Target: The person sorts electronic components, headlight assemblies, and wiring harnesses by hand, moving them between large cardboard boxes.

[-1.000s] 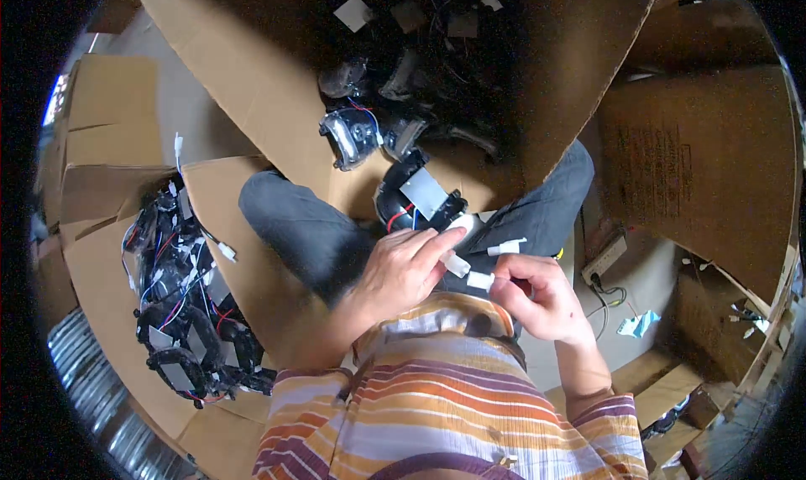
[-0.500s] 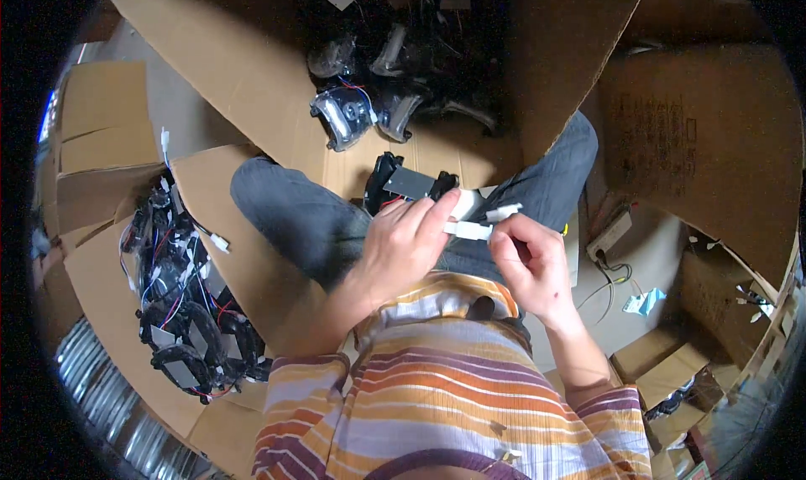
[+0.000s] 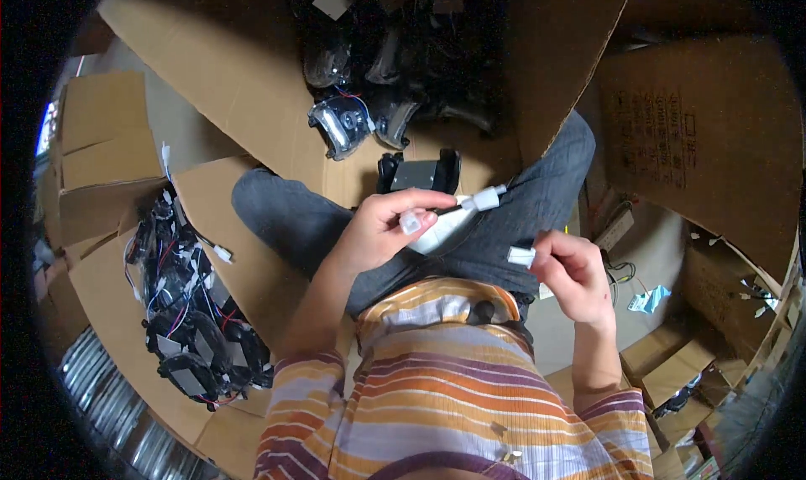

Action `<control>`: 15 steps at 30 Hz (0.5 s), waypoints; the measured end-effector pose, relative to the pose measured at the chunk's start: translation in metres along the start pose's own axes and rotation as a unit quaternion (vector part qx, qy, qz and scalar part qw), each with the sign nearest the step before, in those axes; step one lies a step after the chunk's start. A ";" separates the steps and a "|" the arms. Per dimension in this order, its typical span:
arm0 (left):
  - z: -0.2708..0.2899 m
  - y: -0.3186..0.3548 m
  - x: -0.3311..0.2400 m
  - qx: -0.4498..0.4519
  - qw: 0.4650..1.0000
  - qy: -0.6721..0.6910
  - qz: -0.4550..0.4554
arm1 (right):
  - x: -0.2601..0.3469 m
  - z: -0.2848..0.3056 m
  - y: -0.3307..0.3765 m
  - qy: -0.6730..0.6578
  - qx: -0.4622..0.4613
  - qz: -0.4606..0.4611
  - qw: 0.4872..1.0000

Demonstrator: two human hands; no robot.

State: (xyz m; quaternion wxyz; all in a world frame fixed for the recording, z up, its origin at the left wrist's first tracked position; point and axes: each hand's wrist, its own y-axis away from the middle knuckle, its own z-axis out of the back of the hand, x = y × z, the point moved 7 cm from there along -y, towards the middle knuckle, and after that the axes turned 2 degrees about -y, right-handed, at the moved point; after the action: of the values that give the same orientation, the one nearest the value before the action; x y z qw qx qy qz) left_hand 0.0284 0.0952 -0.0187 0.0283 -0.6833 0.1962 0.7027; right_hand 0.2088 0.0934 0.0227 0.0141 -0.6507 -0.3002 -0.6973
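My left hand (image 3: pixel 388 228) is closed above my lap, pinching a dark wire lead between thumb and fingers. One white plug connector (image 3: pixel 410 222) shows at the thumb, and another white connector (image 3: pixel 484 199) sticks out to the right on the dark lead. To the right and apart from it, my right hand (image 3: pixel 575 274) is closed on a white plug connector (image 3: pixel 520 256); any wire behind it is hidden. Just beyond the left hand sits a black lamp unit with a grey plate (image 3: pixel 415 175). Under the hands lies a white flat piece (image 3: pixel 447 232), partly covered.
Ahead, a large open cardboard box (image 3: pixel 227 69) holds several clear lamp housings (image 3: pixel 340 127). At the left, another carton (image 3: pixel 109 270) holds a heap of black wired units (image 3: pixel 189 312). Cables (image 3: pixel 621 270) and a blue-white wrapper (image 3: pixel 648 300) lie on the floor at right.
My hands have moved apart, the right one to the right and down. The white connectors that met between them are now separate. The lamp unit by the left hand now shows more fully.
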 end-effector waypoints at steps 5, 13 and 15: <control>-0.005 0.011 0.007 0.044 0.991 0.104 0.076 | 0.008 -0.007 -0.003 0.020 0.056 0.017 0.998; -0.003 0.019 -0.004 0.036 0.999 0.024 0.010 | 0.008 -0.014 -0.001 -0.014 0.075 0.036 0.996; -0.004 0.019 -0.011 0.015 0.999 0.024 -0.037 | 0.007 -0.018 -0.001 -0.024 0.084 0.028 0.996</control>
State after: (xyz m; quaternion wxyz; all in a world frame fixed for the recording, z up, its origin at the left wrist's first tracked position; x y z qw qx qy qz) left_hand 0.0270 0.0784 -0.0037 0.0597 -0.7060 0.1821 0.6818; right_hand 0.1914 0.0887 0.0294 0.0811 -0.6715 -0.3401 -0.6534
